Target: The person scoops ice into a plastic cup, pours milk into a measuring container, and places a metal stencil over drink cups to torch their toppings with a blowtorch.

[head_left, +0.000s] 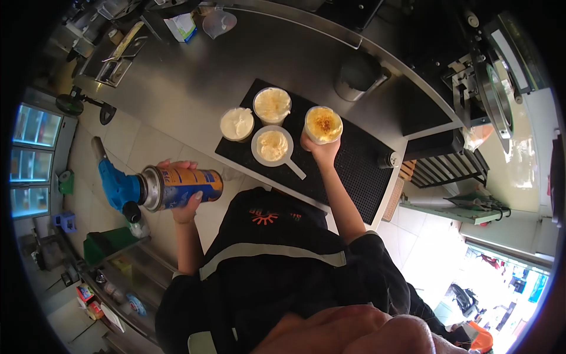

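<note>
My left hand [187,203] is wrapped round a blue and orange gas canister [187,184] with a blue torch head [118,186], held sideways at the left. My right hand [323,152] grips a cup [323,125] whose creamy top is browned in the middle. Two more cups with pale cream tops, one at the back [272,105] and one at the left [237,124], stand on the black mat [359,171]. Nearer to me is a round white handled holder [289,160] around another cream-topped cup [272,146]. No flame shows at the torch nozzle.
A metal pitcher [354,79] stands on the steel counter [194,76] behind the mat. A small shaker [390,159] is at the mat's right edge. At the back left lie a clear scoop-like item [219,23] and a packet [181,27]. Machinery rises at the right.
</note>
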Action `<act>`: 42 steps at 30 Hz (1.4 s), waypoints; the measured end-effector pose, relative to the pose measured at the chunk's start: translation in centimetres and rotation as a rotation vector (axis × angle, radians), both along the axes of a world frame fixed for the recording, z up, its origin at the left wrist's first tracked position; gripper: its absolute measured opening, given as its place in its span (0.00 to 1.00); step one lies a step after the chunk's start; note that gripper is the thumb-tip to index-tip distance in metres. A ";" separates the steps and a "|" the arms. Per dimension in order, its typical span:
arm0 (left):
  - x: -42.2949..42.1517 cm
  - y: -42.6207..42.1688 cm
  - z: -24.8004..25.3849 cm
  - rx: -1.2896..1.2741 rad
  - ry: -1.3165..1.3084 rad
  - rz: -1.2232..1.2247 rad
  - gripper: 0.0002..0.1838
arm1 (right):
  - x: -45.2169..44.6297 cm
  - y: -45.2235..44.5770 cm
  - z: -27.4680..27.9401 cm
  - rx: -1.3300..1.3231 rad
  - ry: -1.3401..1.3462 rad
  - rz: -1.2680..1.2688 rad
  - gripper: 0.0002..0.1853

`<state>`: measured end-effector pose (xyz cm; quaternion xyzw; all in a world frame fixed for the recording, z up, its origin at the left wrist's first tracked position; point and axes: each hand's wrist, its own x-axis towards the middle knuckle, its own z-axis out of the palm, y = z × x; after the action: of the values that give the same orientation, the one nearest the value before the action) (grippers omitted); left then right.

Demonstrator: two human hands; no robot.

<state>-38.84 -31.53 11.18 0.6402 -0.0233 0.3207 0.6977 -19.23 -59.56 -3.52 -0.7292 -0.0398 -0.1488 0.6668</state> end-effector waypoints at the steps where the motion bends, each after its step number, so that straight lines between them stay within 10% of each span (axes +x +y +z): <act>1: -0.4 0.0 0.0 -0.001 0.006 0.019 0.44 | 1.4 0.3 0.3 -0.010 -0.022 -0.025 0.41; 23: -4.9 -4.0 0.8 0.207 0.088 0.352 0.47 | 19.2 8.7 -3.5 -0.230 -0.222 -0.222 0.58; 28: -4.7 -3.1 0.3 0.231 0.032 0.302 0.44 | 8.3 0.5 -4.5 0.160 0.244 0.064 0.34; 34: -4.6 -1.4 -1.0 0.124 0.078 0.197 0.45 | -4.5 -0.1 -2.5 -0.533 -0.068 0.452 0.42; 42: -4.3 0.1 0.4 0.167 0.111 0.061 0.45 | -4.9 8.1 -3.9 -0.264 -0.074 0.459 0.31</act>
<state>-43.17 -31.38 11.58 0.7133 0.0084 0.3029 0.6319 -24.12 -51.46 -7.42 -0.7757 -0.2473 -0.0139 0.5804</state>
